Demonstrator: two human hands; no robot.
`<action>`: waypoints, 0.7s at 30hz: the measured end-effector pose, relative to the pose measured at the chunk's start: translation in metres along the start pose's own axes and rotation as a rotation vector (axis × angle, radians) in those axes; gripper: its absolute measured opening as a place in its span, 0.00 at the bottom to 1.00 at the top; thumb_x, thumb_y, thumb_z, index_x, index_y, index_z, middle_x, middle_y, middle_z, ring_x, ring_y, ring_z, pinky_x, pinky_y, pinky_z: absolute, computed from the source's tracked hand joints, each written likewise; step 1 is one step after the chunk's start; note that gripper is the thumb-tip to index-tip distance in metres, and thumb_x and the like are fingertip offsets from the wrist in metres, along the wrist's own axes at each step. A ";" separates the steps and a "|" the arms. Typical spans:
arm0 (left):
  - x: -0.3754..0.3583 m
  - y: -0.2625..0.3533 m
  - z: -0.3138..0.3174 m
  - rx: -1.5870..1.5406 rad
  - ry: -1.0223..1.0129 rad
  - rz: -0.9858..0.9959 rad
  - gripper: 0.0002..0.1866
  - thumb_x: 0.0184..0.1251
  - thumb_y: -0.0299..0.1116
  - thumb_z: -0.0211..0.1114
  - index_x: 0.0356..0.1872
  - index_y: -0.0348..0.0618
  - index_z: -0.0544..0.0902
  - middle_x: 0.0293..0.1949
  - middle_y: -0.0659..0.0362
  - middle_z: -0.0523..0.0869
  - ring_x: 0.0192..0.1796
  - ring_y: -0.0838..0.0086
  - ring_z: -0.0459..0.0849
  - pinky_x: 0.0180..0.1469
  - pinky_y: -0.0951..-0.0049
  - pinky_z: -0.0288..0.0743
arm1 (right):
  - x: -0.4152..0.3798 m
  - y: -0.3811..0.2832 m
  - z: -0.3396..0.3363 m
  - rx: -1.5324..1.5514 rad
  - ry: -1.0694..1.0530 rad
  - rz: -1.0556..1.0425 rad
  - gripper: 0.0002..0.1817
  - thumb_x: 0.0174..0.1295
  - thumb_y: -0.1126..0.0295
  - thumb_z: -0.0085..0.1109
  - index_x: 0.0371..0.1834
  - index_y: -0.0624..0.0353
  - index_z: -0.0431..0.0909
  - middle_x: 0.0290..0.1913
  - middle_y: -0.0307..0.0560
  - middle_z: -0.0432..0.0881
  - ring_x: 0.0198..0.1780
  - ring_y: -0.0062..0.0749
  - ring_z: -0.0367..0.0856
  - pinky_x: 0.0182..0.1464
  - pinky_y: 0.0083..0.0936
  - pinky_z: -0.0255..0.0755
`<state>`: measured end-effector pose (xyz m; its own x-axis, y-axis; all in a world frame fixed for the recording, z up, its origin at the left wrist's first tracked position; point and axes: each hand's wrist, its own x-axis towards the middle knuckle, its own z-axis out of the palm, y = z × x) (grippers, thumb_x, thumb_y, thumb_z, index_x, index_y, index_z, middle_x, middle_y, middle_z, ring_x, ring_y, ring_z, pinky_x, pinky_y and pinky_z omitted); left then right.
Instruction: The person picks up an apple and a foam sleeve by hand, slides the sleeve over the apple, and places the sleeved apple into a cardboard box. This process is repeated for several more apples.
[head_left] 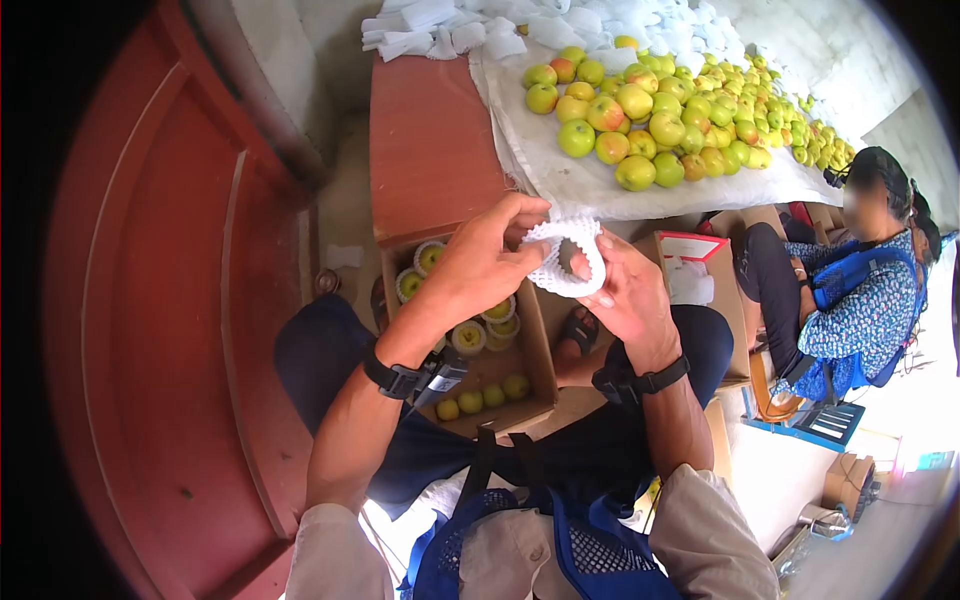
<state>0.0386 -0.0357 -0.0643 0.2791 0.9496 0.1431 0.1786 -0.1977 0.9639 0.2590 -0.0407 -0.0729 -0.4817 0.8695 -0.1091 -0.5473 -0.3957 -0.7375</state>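
A white foam fruit net (548, 278) is stretched into a ring between my two hands, and I can see through its opening. My left hand (482, 258) pinches its left rim between thumb and fingers. On the other side, my right hand (632, 292) grips the right rim, some fingertips showing inside the ring. Below them stands an open cardboard box (538, 372) between my knees. It holds several apples in foam nets (468, 338) and a row of bare apples (493, 396).
A red table (425, 150) in front carries a large heap of apples (668, 128) on a white cloth, with a pile of foam nets (570, 28) behind. A red door (170, 300) is at left. Another person (865, 290) sits at right near more cardboard boxes (728, 300).
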 end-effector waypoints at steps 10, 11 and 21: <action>0.000 0.011 -0.005 -0.428 -0.188 -0.163 0.29 0.83 0.54 0.56 0.67 0.37 0.77 0.56 0.56 0.84 0.56 0.75 0.82 0.55 0.74 0.76 | 0.001 0.001 -0.010 0.133 -0.165 -0.047 0.16 0.71 0.60 0.54 0.52 0.62 0.76 0.35 0.43 0.79 0.21 0.22 0.68 0.34 0.19 0.68; 0.001 0.010 -0.003 -0.507 -0.167 -0.191 0.29 0.83 0.54 0.57 0.64 0.36 0.79 0.54 0.56 0.83 0.54 0.74 0.82 0.54 0.71 0.78 | 0.002 0.001 -0.007 0.136 -0.161 -0.052 0.16 0.71 0.60 0.54 0.52 0.62 0.76 0.35 0.43 0.79 0.21 0.22 0.68 0.34 0.19 0.68; 0.005 -0.004 -0.005 -0.793 -0.343 -0.281 0.24 0.85 0.47 0.55 0.64 0.37 0.80 0.54 0.58 0.87 0.54 0.72 0.85 0.57 0.67 0.79 | 0.004 0.001 -0.026 0.150 -0.271 0.002 0.17 0.77 0.61 0.47 0.53 0.64 0.75 0.34 0.47 0.81 0.37 0.29 0.80 0.32 0.22 0.72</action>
<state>0.0343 -0.0288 -0.0657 0.6115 0.7879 -0.0729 -0.3841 0.3762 0.8432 0.2737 -0.0302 -0.0914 -0.6368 0.7663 0.0857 -0.6312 -0.4542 -0.6287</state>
